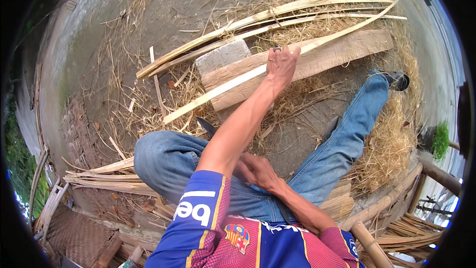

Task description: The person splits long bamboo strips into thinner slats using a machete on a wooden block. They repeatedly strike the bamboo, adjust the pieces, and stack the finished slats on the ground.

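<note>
My left hand [282, 64] reaches forward, its fingers closed round a long, pale bamboo strip [213, 97]. The strip lies slantwise over a rough wooden board [342, 49], and its far right end curves up to meet other strips. A pale stone block [224, 57] sits against the board's left part. Close to my lap, my right hand [258, 171] has curled fingers, partly hidden behind my left forearm; what they hold, if anything, does not show. A dark, blade-like tip [205, 127] sticks out beside my left knee.
Several long split strips [277, 11] lie beyond the board. Stringy shavings [386, 139] cover much of the ground. More strips [106, 178] are stacked by my left knee. A bamboo rail [372, 245] stands at the near right, and a woven mat [74, 233] lies at the near left.
</note>
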Demonstrator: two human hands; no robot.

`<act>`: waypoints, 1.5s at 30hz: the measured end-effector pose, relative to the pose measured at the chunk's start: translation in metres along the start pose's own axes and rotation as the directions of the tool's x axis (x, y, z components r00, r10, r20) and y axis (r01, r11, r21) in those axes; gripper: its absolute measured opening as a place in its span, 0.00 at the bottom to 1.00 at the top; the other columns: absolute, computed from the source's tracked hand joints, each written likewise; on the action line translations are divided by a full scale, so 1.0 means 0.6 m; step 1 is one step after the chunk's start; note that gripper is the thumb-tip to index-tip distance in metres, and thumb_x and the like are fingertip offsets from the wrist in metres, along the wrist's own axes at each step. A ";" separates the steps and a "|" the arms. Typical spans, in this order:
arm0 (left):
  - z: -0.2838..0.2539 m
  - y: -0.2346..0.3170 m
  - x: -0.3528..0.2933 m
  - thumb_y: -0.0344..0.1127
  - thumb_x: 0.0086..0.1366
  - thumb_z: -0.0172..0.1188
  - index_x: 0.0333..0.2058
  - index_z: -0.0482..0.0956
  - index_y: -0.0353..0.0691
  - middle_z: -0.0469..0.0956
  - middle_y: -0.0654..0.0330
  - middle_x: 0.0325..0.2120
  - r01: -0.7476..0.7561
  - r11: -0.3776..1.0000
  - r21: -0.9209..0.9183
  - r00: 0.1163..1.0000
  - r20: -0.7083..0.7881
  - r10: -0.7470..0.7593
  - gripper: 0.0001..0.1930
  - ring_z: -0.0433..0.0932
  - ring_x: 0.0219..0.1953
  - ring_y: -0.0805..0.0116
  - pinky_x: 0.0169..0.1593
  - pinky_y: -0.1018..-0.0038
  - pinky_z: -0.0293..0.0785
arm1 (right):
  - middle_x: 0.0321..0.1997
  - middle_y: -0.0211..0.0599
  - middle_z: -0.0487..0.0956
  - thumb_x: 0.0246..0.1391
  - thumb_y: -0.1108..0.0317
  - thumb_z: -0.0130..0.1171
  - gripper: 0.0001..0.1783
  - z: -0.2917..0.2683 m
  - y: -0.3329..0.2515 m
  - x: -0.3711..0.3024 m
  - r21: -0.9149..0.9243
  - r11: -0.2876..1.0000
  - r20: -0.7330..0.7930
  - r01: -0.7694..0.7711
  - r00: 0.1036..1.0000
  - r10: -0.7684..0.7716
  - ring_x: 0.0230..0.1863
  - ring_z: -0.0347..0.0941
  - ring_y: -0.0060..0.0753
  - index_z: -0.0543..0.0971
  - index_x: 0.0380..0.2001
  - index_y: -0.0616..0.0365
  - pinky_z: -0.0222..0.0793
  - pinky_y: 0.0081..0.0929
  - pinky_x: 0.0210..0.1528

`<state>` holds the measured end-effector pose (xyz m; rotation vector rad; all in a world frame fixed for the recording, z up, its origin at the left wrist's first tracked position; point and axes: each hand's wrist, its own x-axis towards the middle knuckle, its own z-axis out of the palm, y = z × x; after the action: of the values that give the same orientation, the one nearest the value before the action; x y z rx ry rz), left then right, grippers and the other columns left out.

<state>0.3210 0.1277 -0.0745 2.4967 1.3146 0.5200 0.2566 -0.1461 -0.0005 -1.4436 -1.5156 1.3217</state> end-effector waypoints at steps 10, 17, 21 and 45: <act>0.049 -0.003 0.051 0.54 0.65 0.61 0.31 0.76 0.47 0.72 0.63 0.27 0.170 0.960 -0.222 0.984 -0.008 -0.176 0.17 0.71 0.29 0.66 0.52 0.54 0.62 | 0.25 0.34 0.79 0.65 0.64 0.55 0.16 -0.040 0.010 0.109 0.398 0.815 -0.231 -0.421 0.814 0.533 0.27 0.73 0.22 0.78 0.48 0.66 0.71 0.27 0.32; 0.069 0.018 0.029 0.49 0.60 0.67 0.33 0.81 0.43 0.79 0.59 0.31 0.053 0.972 -0.230 0.970 -0.217 -0.104 0.14 0.72 0.39 0.62 0.56 0.59 0.59 | 0.37 0.42 0.84 0.62 0.61 0.58 0.18 -0.038 0.071 0.143 0.250 0.954 -0.426 -0.167 0.866 0.263 0.38 0.79 0.32 0.78 0.45 0.67 0.74 0.34 0.41; 0.074 0.009 0.027 0.49 0.61 0.66 0.33 0.81 0.42 0.79 0.59 0.34 0.099 0.956 -0.276 0.968 -0.197 -0.157 0.15 0.73 0.42 0.61 0.58 0.56 0.60 | 0.45 0.46 0.83 0.61 0.60 0.60 0.20 -0.043 0.081 0.140 0.231 0.922 -0.305 -0.311 0.877 0.373 0.46 0.78 0.37 0.76 0.49 0.66 0.74 0.36 0.47; 0.059 -0.012 0.057 0.46 0.58 0.67 0.30 0.75 0.45 0.70 0.62 0.26 0.316 0.877 -0.361 0.940 0.241 -0.239 0.14 0.68 0.35 0.65 0.56 0.57 0.60 | 0.42 0.36 0.82 0.65 0.60 0.58 0.18 -0.004 0.046 0.139 0.309 0.921 -0.261 -0.239 0.910 0.323 0.48 0.77 0.34 0.78 0.50 0.64 0.72 0.34 0.54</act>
<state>0.3488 0.1576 -0.1032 1.9352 1.3132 0.4177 0.2522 -0.0683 -0.0404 -1.6411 -0.9084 1.3335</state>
